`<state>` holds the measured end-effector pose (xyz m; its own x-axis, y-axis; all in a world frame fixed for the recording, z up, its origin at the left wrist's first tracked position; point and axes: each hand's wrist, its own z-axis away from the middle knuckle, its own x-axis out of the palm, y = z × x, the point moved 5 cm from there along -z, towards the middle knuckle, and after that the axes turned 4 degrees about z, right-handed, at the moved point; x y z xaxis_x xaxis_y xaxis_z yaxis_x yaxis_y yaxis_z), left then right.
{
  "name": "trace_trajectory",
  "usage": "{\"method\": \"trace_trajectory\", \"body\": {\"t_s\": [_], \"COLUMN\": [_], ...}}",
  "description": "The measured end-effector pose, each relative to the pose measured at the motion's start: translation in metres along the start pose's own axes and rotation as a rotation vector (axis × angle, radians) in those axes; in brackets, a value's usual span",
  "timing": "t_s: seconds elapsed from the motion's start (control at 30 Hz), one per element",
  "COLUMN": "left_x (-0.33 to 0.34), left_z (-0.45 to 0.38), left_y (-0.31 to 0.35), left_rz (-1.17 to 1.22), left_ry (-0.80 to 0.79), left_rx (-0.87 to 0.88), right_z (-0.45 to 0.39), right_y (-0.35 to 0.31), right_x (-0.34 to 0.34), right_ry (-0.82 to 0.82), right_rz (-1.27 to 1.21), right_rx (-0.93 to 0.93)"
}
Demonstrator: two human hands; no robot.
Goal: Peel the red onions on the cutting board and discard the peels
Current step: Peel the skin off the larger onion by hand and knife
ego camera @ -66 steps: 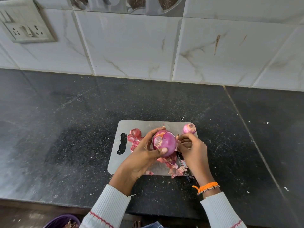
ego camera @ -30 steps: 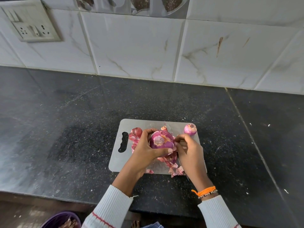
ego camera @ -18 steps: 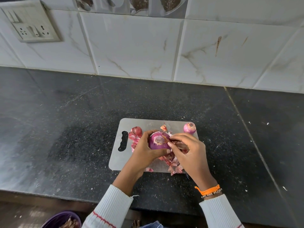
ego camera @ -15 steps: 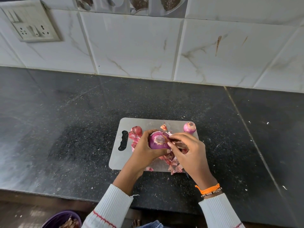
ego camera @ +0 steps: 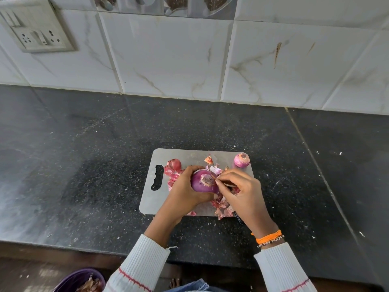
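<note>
Left hand [ego camera: 185, 191] is cupping the red onion [ego camera: 203, 182] over the cutting board [ego camera: 151, 200]; right hand [ego camera: 242, 190] is pinching skin at its cut end.

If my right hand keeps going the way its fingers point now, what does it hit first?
The right hand points leftward, fingertips already at the cut end of the red onion gripped by the left hand, so it meets that first.

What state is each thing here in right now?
Large red onion: partly peeled, gripped in left hand.
Right hand: fingers pinching skin at the onion's end.
Small red onion: peeled, resting on the board.
Grey metal cutting board: flat, strewn with peels.
Purple bin: holds peels.
</note>
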<state>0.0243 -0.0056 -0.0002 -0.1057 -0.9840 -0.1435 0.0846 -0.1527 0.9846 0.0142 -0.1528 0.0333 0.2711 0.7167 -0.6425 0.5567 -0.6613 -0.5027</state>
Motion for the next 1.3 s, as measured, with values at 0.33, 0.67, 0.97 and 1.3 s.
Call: {"method": "trace_trajectory", "body": {"t_s": [0.33,0.67,0.97,1.3], "left_x": [0.001,0.006,0.009,0.004], "left_z": [-0.001,0.000,-0.004,-0.007], "left_y": [-0.004,-0.011,-0.014,-0.015], "left_rz": [0.027,0.252,0.273,0.164], "left_ry": [0.001,-0.065,-0.073,-0.058], "left_rx": [-0.028,-0.198,-0.215,-0.189], "right_z": [0.001,0.000,0.000,-0.005], "right_y": [0.001,0.004,0.008,0.012], "right_x": [0.001,0.006,0.010,0.006], "right_ry": [0.019,0.062,0.051,-0.022], "right_rz": [-0.088,-0.067,-0.103,-0.138], "right_rx": [0.022,0.041,0.133,0.072]}}
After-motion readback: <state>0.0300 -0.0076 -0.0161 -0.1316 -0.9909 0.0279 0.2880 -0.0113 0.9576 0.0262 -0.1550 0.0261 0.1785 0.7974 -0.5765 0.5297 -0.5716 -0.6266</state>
